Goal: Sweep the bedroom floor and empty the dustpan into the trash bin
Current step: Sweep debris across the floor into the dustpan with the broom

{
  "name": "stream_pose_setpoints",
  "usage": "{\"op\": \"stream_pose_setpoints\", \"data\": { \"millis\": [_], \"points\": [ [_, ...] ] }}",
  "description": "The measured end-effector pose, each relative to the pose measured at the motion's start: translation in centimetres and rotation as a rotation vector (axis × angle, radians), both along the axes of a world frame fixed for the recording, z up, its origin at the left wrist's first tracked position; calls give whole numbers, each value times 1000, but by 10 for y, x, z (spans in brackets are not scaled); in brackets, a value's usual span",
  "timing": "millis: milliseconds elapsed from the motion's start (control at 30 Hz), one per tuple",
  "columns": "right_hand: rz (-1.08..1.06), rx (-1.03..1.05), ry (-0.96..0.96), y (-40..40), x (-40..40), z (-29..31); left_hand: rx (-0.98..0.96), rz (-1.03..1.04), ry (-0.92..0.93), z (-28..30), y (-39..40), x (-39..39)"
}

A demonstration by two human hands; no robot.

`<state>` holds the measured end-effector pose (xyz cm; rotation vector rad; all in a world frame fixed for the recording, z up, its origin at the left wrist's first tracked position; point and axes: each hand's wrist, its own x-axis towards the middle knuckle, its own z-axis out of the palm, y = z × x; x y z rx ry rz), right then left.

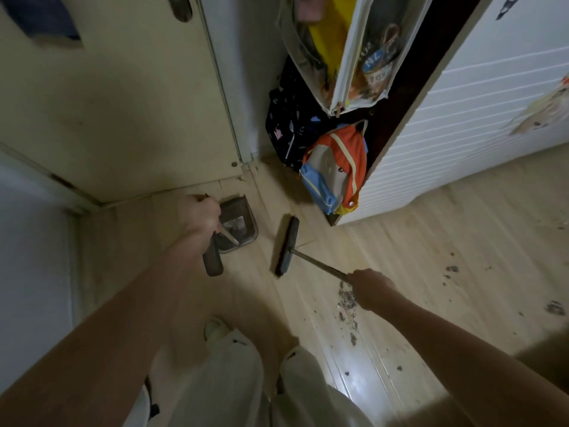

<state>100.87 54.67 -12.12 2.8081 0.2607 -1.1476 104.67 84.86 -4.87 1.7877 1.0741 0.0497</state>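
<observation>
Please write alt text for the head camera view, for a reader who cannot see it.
A person's right hand grips a broom and the left hand holds a dustpan by its handle over a wooden floor. Dark dirt lies scattered near the right hand. A colourful backpack leans beside a white cabinet.
</observation>
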Motion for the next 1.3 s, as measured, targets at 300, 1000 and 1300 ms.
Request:
{"op": "stream_pose_setpoints", "data": {
  "millis": [300, 1000, 1300],
  "points": [
    [121, -23, -67, 148, 128, -21, -106, 57, 28, -16, 117, 61],
    [-42, -32, 26, 291, 380, -26, -193, 11, 147, -57, 194, 259],
    [-168, -12, 145, 266, 390, -45, -132, -76, 168, -59, 176, 293]
  ]
}}
